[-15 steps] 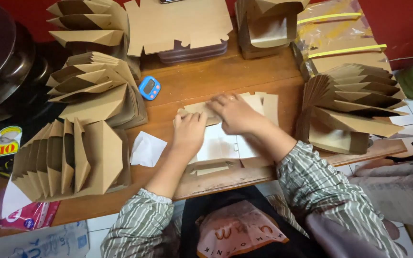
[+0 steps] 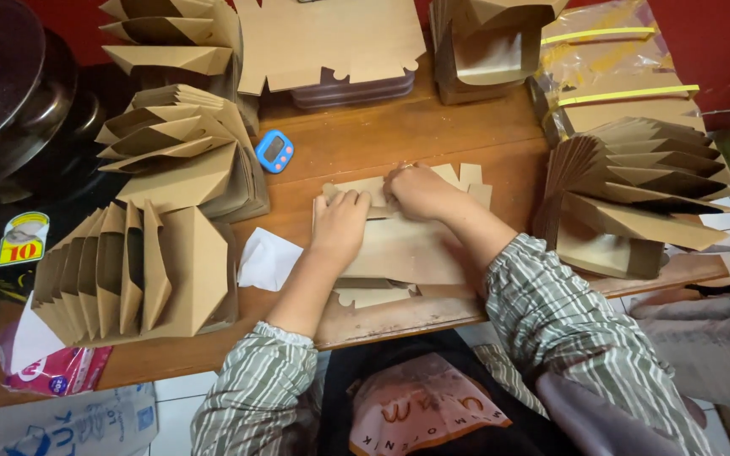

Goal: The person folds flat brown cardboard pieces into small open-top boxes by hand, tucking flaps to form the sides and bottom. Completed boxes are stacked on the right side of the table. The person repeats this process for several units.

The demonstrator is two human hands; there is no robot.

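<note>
flatly, box blank (image 2: 399, 249) lying crosswise

A small blue digital timer (image 2: 275, 151) with a grey screen lies on the wooden table, far left of centre. At the near left corner a red and white plastic packet (image 2: 54, 370) hangs over the table edge. Left of the table, a yellow, red and white label (image 2: 22, 239) sits on a dark surface. At far right lie clear plastic bags with yellow strips (image 2: 614, 63).
</note>
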